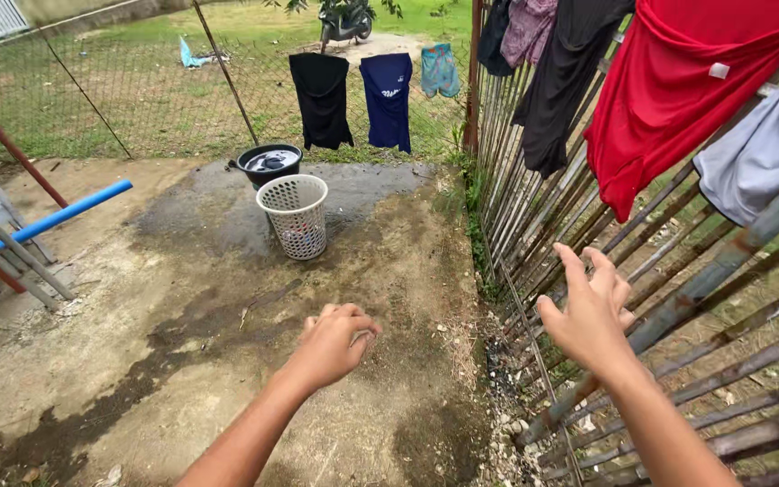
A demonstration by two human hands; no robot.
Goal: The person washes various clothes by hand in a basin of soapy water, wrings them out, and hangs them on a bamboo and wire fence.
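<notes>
Head view
Basket: white laundry basket (293,215) on the wet concrete, a little clothing low inside.
Tub: black tub (269,162) just behind it, holding water.
Left hand (335,343): fingers curled shut, whether around anything I cannot tell.
Right hand (588,311): fingers spread, empty, beside the bamboo fence (678,307).
Red shirt (678,86): draped over the fence, above the right hand.

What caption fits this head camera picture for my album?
Two bare hands, left hand curled and right hand open, reach out beside a wooden fence hung with clothes.
</notes>
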